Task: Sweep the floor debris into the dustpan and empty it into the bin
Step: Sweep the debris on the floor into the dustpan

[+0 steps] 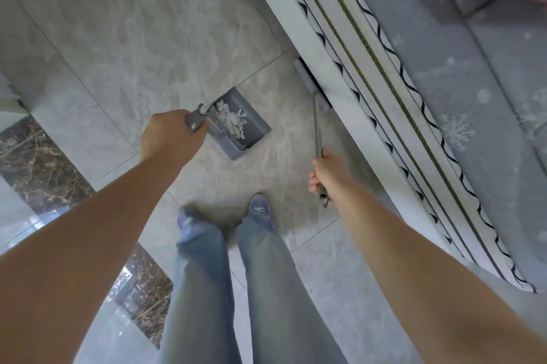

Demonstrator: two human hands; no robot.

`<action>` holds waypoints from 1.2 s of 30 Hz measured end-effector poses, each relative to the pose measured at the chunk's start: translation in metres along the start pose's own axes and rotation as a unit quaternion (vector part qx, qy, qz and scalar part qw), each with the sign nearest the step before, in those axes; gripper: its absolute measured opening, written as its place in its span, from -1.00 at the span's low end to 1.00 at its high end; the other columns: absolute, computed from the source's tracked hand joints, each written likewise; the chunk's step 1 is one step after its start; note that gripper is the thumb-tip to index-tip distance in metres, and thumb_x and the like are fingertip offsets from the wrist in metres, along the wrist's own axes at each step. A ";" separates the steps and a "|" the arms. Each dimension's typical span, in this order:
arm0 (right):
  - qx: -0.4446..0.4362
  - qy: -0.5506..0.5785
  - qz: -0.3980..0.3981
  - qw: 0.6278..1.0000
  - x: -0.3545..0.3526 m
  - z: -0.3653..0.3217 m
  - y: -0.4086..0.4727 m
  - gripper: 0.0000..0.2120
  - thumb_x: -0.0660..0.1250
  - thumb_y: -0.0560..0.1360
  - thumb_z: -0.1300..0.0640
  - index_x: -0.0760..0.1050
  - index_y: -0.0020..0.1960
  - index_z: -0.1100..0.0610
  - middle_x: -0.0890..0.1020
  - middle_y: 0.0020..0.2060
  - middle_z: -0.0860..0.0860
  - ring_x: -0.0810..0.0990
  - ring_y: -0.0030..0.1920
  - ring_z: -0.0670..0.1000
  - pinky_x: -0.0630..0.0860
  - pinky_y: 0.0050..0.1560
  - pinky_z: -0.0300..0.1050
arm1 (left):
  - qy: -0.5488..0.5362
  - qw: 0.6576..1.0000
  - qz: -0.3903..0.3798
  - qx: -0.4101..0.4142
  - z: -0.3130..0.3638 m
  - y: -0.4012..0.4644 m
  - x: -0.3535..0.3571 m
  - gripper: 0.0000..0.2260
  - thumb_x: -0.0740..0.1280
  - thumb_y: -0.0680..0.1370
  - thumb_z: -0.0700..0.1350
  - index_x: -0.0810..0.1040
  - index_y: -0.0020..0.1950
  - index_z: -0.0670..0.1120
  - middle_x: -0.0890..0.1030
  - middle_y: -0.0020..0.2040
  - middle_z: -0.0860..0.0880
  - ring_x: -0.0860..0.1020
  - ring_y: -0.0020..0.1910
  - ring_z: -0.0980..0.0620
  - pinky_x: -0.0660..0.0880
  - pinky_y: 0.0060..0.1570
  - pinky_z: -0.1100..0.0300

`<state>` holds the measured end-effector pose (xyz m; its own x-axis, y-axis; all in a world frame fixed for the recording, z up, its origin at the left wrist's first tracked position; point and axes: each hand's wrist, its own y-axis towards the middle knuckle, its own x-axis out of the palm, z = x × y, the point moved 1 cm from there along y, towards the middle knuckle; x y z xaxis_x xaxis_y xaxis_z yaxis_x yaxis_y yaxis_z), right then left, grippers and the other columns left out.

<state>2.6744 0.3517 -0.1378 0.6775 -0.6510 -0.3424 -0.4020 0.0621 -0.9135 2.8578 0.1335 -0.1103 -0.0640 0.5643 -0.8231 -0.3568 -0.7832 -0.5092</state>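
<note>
The grey plastic dustpan (pixel 245 126) holds white paper scraps (pixel 232 120); left hand (pixel 165 138) grips its handle, right hand (pixel 325 174) grips the thin grey broom (pixel 317 123) beside it.

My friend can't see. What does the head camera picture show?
A person stands on a grey tiled floor, the left hand gripping the handle of a dustpan full of white scraps. The right hand grips a broom whose head reaches under a bed.

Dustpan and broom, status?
Left hand grips dustpan handle; white scraps inside. Right hand grips broom, head under bed edge. No bin visible.
</note>
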 end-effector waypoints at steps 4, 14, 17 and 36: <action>0.001 -0.084 -0.016 0.996 0.026 0.005 0.005 -0.83 0.07 0.62 0.27 0.38 0.13 0.10 0.46 -0.44 0.11 0.39 -0.59 0.00 0.36 -0.52 -0.18 | 0.007 1.000 0.006 0.009 0.002 0.009 -0.003 -0.64 0.23 0.55 0.18 0.50 -0.28 -0.05 0.51 -0.35 -0.04 0.50 -0.35 -0.08 0.32 -0.43 0.22; 0.041 0.062 -0.083 0.994 0.098 0.053 -0.098 -0.79 0.06 0.61 0.24 0.45 0.09 0.23 0.27 -0.65 -0.06 0.19 -0.66 -0.03 0.20 -0.57 -0.27 | 0.033 0.999 0.006 0.031 0.001 0.037 -0.037 -0.65 0.22 0.53 0.25 0.55 -0.17 0.00 0.58 -0.26 -0.05 0.57 -0.25 -0.12 0.49 -0.28 0.13; 0.044 0.100 -0.087 0.990 0.107 0.018 -0.102 -0.73 0.04 0.63 0.24 0.44 0.02 -0.05 0.24 -0.53 0.01 0.17 -0.66 -0.06 0.16 -0.59 -0.32 | 0.041 0.998 -0.003 0.038 -0.012 0.047 -0.058 -0.67 0.22 0.53 0.25 0.53 -0.19 0.02 0.58 -0.25 -0.04 0.58 -0.21 -0.14 0.52 -0.23 0.11; 0.029 -0.044 -0.079 0.995 0.278 -0.149 -0.058 -0.80 -0.02 0.57 0.24 0.35 0.03 0.06 0.34 -0.50 0.06 0.28 -0.61 -0.02 0.30 -0.53 -0.22 | 0.006 0.998 0.029 0.056 -0.037 0.193 -0.133 -0.68 0.22 0.57 0.18 0.58 -0.07 -0.06 0.56 -0.20 -0.06 0.49 -0.25 -0.11 0.43 -0.28 0.11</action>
<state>2.7945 0.0541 -0.1476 0.7824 -0.5869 -0.2084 -0.2510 0.0090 -0.9679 2.8319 -0.1022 -0.1088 -0.0763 0.5142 -0.8543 -0.4543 -0.7806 -0.4293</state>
